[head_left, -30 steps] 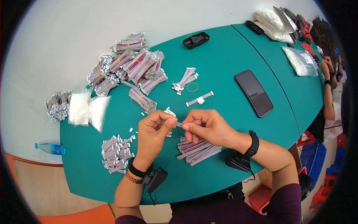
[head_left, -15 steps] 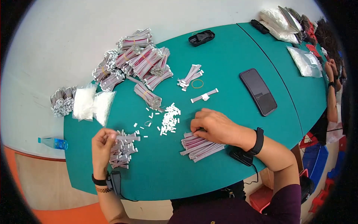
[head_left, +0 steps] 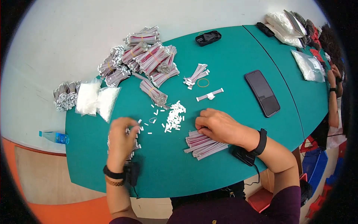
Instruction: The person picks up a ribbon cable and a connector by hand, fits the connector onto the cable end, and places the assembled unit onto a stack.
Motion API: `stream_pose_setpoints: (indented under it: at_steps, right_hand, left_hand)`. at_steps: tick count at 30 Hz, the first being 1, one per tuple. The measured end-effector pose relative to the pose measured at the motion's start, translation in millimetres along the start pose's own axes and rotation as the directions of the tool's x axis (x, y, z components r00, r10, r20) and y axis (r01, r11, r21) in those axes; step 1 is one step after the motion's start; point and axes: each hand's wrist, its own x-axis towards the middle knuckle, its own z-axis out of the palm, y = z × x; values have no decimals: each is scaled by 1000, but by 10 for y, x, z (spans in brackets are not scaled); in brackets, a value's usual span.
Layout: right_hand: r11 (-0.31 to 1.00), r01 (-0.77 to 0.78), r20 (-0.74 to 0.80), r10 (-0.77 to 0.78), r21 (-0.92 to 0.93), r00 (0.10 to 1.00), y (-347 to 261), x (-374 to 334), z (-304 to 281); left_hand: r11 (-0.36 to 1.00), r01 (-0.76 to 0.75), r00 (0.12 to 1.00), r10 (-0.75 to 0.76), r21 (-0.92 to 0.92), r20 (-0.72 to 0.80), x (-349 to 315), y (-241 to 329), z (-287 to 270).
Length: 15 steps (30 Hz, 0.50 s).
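Observation:
My left hand (head_left: 121, 140) hovers over a loose pile of grey ribbon cables (head_left: 135, 146) with white end connectors, covering most of it. Its fingers are curved, a little blurred, with thumb and forefinger apart and no cable visible between them. At the near middle, my right hand (head_left: 218, 125) rests at the upper edge of a stack of grey and maroon ribbon cables (head_left: 205, 145). Its fingers are pinched together; what they hold is hidden. Between the hands lies a heap of small white connector pieces (head_left: 174, 117), with several strays around it.
Rubber-banded cable bundles (head_left: 151, 59) pile up at the back left, beside bags of white pieces (head_left: 88, 99) and a bottle (head_left: 55, 137). A few cables (head_left: 195, 75), a rubber band (head_left: 203, 82), a phone (head_left: 262, 93) and a black case (head_left: 208, 38) lie beyond. Another person's hand (head_left: 332, 76) is far right.
My left hand has moved right and slightly up; the ribbon cable it held no longer shows in its fingers. My right hand stays at the stack. The whole view has shifted slightly.

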Motion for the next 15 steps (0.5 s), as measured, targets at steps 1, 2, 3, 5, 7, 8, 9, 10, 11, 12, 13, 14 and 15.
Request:
stream_pose_setpoints:
  at_steps: [1, 2, 3, 5, 7, 8, 9, 10, 11, 12, 13, 14, 15]
  right_hand:
    - [1000, 3, 1, -3, -15, 1000, -14, -11, -17]
    - [1000, 6, 5, -6, -31, 1000, -17, -12, -15]
    - [999, 6, 6, -6, -31, 1000, -13, -11, -3]
    - [999, 10, -4, -10, -41, 1000, 13, -15, 21]
    - [999, 8, -10, -8, -46, 1000, 21, -15, 22]
    - [999, 12, -14, -12, -39, 1000, 21, -13, 20]
    - [999, 16, -17, -17, -32, 1000, 20, -12, 17]
    - [1000, 20, -21, -21, -24, 1000, 21, -13, 17]
    - [1000, 17, -23, -18, -23, 1000, 23, -14, 18]
    - [999, 16, -26, -16, -28, 1000, 22, -11, 19]
    - [999, 14, -28, -15, -33, 999, 22, -10, 19]
    - [999, 13, -30, -14, -38, 999, 22, -10, 17]
    - [999, 12, -32, -13, -38, 999, 25, -7, 9]
  left_hand:
    - [997, -53, 998, 55, -63, 34, 30, 116, 107]
    - [991, -91, 990, 100, -94, 101, 67, 204, 218]
    - [984, -127, 975, 147, -127, 167, 93, 274, 313]
    - [983, -146, 970, 164, -113, 180, 118, 408, 467]
    - [980, -183, 958, 197, -84, 209, 134, 477, 554]
    - [979, -184, 957, 199, -85, 212, 140, 477, 561]
    - [981, -181, 956, 193, -74, 222, 145, 474, 564]
    - [982, -178, 954, 187, -62, 232, 149, 472, 567]
    - [983, -174, 953, 182, -51, 243, 152, 471, 571]
    - [983, -176, 952, 183, -51, 244, 152, 469, 573]
    - [984, -168, 954, 177, -58, 242, 150, 465, 578]
    - [985, -159, 955, 171, -66, 241, 147, 461, 581]
    - [986, -151, 957, 164, -74, 239, 147, 459, 582]
